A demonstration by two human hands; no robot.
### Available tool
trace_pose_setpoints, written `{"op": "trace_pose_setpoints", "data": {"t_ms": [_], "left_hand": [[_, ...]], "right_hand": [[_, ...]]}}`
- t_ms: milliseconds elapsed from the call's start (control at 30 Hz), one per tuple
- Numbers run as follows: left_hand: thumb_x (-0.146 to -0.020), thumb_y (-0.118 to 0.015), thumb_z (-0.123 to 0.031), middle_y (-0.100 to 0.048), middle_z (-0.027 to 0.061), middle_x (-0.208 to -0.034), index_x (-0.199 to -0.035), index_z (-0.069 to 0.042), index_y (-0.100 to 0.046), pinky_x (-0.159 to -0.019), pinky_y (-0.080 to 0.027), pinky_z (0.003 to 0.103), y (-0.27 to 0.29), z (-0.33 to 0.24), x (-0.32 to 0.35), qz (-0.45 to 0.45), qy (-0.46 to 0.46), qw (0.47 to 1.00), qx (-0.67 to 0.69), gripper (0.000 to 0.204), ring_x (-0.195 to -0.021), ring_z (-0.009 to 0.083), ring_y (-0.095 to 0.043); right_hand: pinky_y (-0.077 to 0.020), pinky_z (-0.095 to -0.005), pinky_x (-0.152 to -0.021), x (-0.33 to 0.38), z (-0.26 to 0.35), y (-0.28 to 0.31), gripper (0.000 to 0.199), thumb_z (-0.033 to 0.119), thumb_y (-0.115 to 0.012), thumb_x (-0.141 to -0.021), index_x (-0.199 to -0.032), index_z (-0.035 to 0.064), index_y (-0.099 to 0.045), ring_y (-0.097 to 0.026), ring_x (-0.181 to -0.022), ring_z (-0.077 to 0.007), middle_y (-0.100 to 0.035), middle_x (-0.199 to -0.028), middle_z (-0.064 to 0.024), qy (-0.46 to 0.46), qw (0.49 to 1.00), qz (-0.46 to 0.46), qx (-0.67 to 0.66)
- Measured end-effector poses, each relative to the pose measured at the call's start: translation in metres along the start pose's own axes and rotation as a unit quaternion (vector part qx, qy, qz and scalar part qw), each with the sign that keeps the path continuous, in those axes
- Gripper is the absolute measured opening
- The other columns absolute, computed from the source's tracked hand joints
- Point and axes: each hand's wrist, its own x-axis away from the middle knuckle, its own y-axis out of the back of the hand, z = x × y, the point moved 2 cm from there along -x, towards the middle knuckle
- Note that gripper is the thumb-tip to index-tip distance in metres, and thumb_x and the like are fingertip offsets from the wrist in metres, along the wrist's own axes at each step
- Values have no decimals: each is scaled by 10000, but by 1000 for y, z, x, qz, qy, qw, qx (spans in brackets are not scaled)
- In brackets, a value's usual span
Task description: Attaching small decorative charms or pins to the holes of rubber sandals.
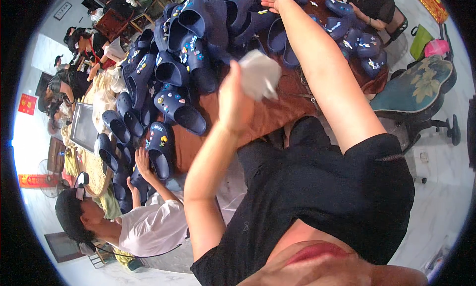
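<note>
My left hand [235, 101], smeared by motion, is raised over the front of the table. It holds a crumpled, whitish sheet-like thing [261, 73], too blurred to tell its material. Far across the table, my right hand [275, 0] reaches to the pile of navy foam clogs [196, 18], its fingers stretched out beside the shoes. Nothing shows in that hand. Colourful charms dot many of the clogs. One decorated clog [181, 110] lies left of my left hand, its opening facing up.
A reddish-brown cloth [198, 149] covers the table. At the left, a co-worker in a white shirt [153, 226] handles clogs. Another person in black [374, 8] sits at the far right, near more decorated clogs [369, 45]. A floral-backed chair [414, 85] stands at my right.
</note>
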Motion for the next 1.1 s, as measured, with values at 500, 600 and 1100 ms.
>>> {"op": "trace_pose_setpoints", "data": {"t_ms": [500, 600, 1100], "left_hand": [[-890, -316, -182, -105, 239, -1384, -1295, 58, -245, -1045, -69, 352, -98, 58, 34, 184, -308, 870, -339, 476, -1301, 318, -74], [-897, -307, -246, -184, 222, -1372, -1293, 22, -285, -1040, -117, 349, -46, 56, 68, 234, -259, 871, -346, 478, -1296, 303, -134], [-898, -233, -471, -453, 120, -1210, -1224, -30, -362, -949, -341, 389, -35, 27, -82, 105, -18, 975, 195, 564, -1112, 266, -440]], "right_hand": [[-371, -405, -386, -81, 60, 61, 153, 173, -471, -775, -649, 103, -521, -507, -413, -163, -543, -535, -44, 61, 945, -44, -319], [-360, -406, -368, -40, 15, -24, 165, 190, -458, -788, -674, 94, -530, -509, -414, -185, -543, -540, -65, 15, 972, -14, -233], [-321, -285, -382, 24, 39, -70, 214, 185, -446, -807, -625, 88, -501, -495, -449, -166, -520, -517, -44, -66, 888, 22, -454]]}}
